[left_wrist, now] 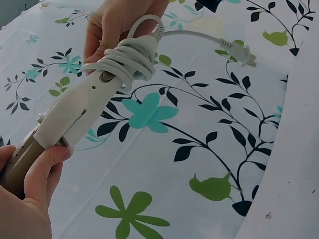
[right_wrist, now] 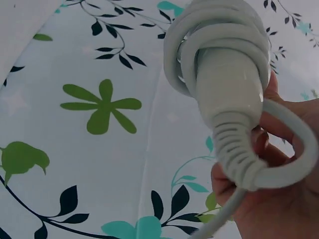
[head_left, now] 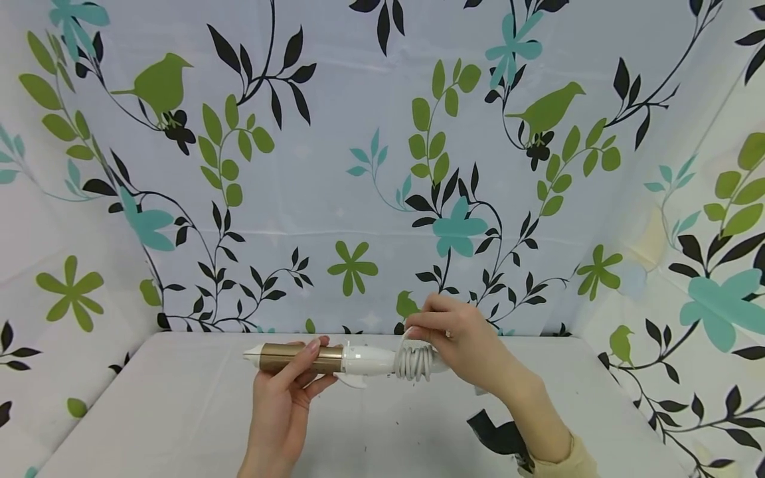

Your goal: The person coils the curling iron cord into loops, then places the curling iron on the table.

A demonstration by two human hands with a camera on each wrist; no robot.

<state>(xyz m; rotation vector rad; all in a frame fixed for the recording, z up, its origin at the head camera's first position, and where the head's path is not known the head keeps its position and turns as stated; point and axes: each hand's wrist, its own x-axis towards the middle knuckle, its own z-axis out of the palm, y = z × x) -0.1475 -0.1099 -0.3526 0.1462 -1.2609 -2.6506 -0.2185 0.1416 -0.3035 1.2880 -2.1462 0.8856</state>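
Observation:
A curling iron (head_left: 370, 360) with a white handle and a gold barrel lies level in the air above the table in the head view. My left hand (head_left: 285, 401) grips it round the gold barrel, thumb on the near side. The white cord (head_left: 414, 364) is wound in several loops round the handle's right end. At that end, my right hand (head_left: 469, 338) pinches the cord with thumb and fingers. In the left wrist view a white plug (left_wrist: 240, 53) hangs off the cord's free end. The right wrist view shows the ribbed cord sleeve (right_wrist: 237, 149) bent into a loop.
A white table (head_left: 179, 405) spreads beneath both hands. Behind it hangs a cloth (head_left: 335, 166) printed with leaves, birds and flowers, which also covers the sides. A black strap (head_left: 502, 433) shows by the right forearm, near a pale yellow sleeve (head_left: 564, 461).

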